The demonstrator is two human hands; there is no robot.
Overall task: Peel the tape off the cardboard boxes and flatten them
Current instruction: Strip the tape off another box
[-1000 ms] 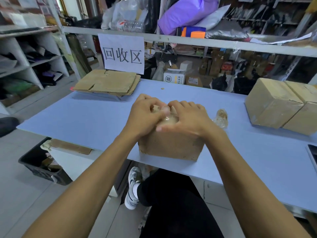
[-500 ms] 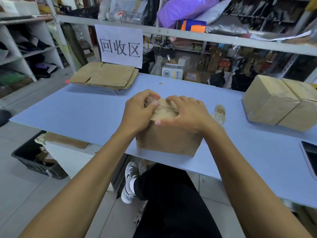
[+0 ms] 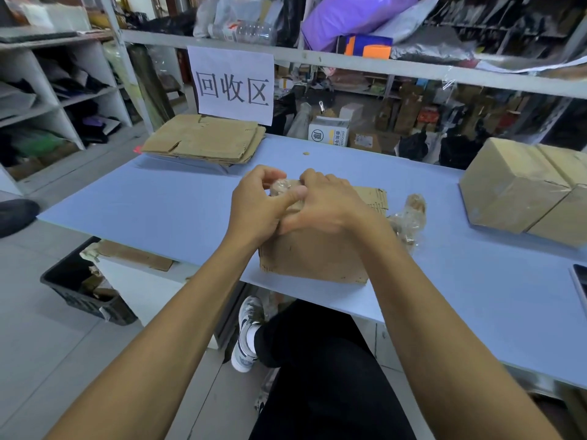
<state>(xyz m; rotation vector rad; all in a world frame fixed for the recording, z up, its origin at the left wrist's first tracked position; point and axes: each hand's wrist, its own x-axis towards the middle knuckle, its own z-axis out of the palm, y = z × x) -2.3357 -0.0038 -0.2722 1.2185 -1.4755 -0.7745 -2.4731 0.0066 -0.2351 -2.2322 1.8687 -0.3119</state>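
Clearly the cardboard box (image 3: 313,257) at the blue table's (image 3: 165,204) near edge is light and stiff; left hand (image 3: 259,206) pinches a crumpled tape wad (image 3: 281,187), right hand (image 3: 327,206) presses flat on top. Tape looks sticky, stretchy: grip the peeled end

— How many cardboard boxes upright on the table (image 3: 165,201)?
— Three: one near the front edge (image 3: 313,258), two touching at far right (image 3: 511,185) (image 3: 568,198).
— Flattened ones?
— One stack (image 3: 206,142) at far left; sheet count impossible to tell.
— Tape wads?
— Two: one between the hands (image 3: 279,187), one just right of the near box (image 3: 409,217).
— Hands?
— Two, left (image 3: 254,204) and right (image 3: 330,208).
— Signs?
— One (image 3: 233,84).
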